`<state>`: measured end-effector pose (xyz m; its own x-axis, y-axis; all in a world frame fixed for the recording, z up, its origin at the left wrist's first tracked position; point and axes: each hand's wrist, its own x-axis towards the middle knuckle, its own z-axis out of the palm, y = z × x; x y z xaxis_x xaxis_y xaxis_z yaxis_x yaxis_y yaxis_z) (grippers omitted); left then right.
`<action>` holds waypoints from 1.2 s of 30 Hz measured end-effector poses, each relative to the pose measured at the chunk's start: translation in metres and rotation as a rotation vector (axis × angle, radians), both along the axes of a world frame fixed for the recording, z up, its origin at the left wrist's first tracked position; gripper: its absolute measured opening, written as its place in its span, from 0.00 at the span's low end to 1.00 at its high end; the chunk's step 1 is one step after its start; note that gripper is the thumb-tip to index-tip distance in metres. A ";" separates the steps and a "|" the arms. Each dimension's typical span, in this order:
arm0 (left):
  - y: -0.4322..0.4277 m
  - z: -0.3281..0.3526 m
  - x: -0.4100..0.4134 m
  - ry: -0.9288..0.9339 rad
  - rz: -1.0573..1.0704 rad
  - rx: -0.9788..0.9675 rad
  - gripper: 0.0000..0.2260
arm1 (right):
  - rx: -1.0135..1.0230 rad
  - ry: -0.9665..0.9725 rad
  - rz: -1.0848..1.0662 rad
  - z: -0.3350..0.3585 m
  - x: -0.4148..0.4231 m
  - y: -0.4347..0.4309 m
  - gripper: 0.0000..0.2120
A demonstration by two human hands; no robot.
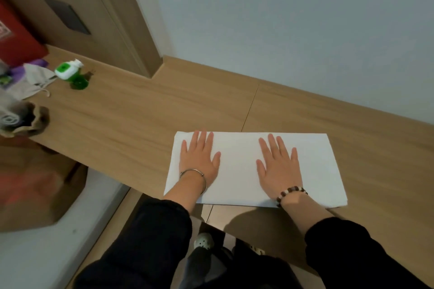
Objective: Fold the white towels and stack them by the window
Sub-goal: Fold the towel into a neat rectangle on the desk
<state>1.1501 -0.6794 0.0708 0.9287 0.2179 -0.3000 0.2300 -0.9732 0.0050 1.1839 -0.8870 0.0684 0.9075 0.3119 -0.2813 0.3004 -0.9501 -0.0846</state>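
Pale grey wall [281, 19], wooden counter [141, 112], wooden door [77, 7].

The wooden desk [141, 112] runs along the wall. A folded white towel [239, 166] lies flat at its front edge. Well apart, at the left end, are a green bottle [67, 72], a grey pouch [37, 82], a red box [16, 40] and, at the front edge, a crumpled paper bag [30, 119].

No text, brand or number can be read; the white print on the red box [16, 40] is too blurred to decipher.
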 end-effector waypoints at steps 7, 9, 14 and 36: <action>0.015 0.002 -0.002 0.001 0.232 0.010 0.29 | 0.006 0.006 -0.035 0.005 -0.002 0.002 0.29; 0.018 0.004 -0.003 0.018 0.338 -0.002 0.29 | 0.002 0.013 -0.027 0.007 -0.001 0.002 0.28; 0.022 0.015 0.003 -0.014 -0.029 0.022 0.26 | 0.030 0.143 0.068 0.020 0.013 -0.006 0.28; 0.026 0.049 0.105 0.566 -0.239 -0.210 0.22 | -0.217 0.581 0.282 0.049 0.136 0.011 0.25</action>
